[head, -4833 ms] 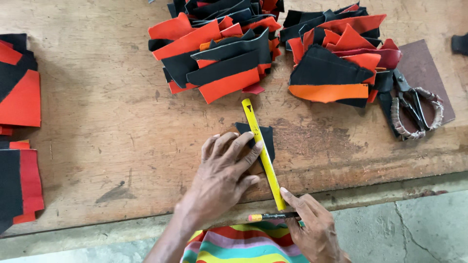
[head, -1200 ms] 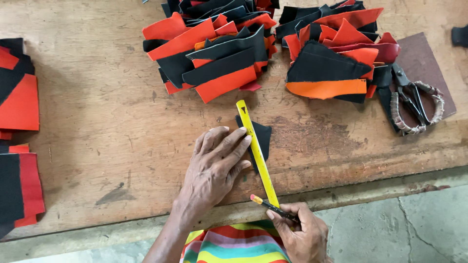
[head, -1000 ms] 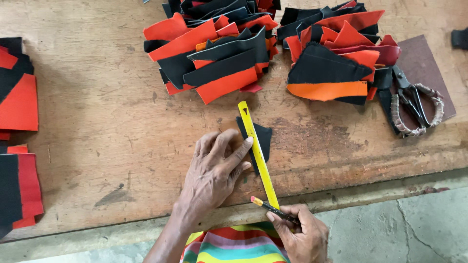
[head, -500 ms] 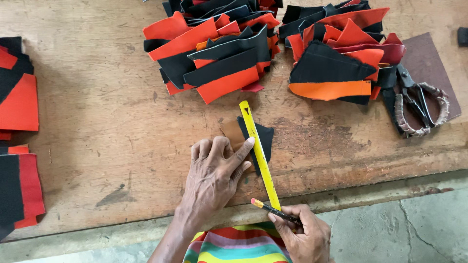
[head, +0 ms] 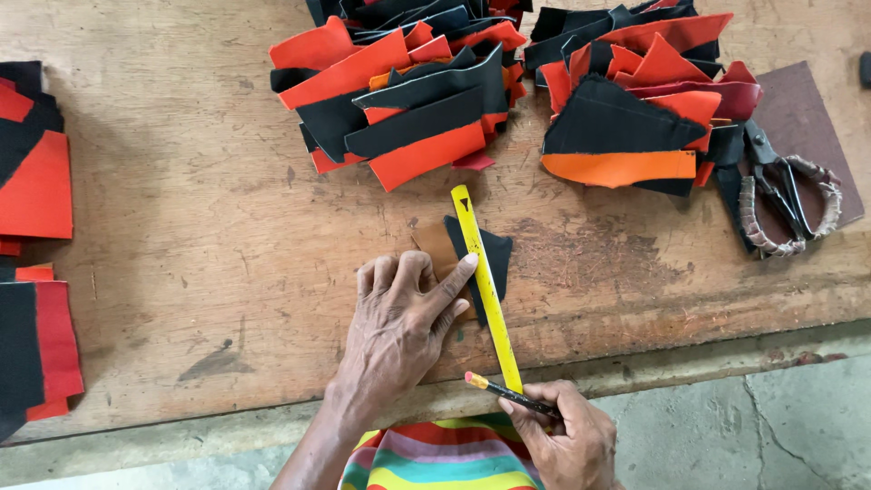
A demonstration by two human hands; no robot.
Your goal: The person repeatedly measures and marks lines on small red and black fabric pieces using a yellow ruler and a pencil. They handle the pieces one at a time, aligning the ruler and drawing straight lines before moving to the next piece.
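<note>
At the table's near edge, a pencil [head: 504,393] is pinched in the closed fingers of the right hand [head: 561,437], eraser end up and left, just beside the ruler [head: 485,286]. Beyond it, the yellow ruler is pressed onto a black piece [head: 494,254] by the spread, flat left hand [head: 399,327]. Farther off, orange and black stacks [head: 408,91] and scissors [head: 780,186] are laid on the table [head: 181,227].

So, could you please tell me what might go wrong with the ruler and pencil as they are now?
The long yellow ruler is pinned only by the left hand's fingertips near its far half, so its near end could swing. The small black fabric piece beneath might shift too. The right hand holds the dark pencil past the wooden table's edge, eraser end forward.
</note>
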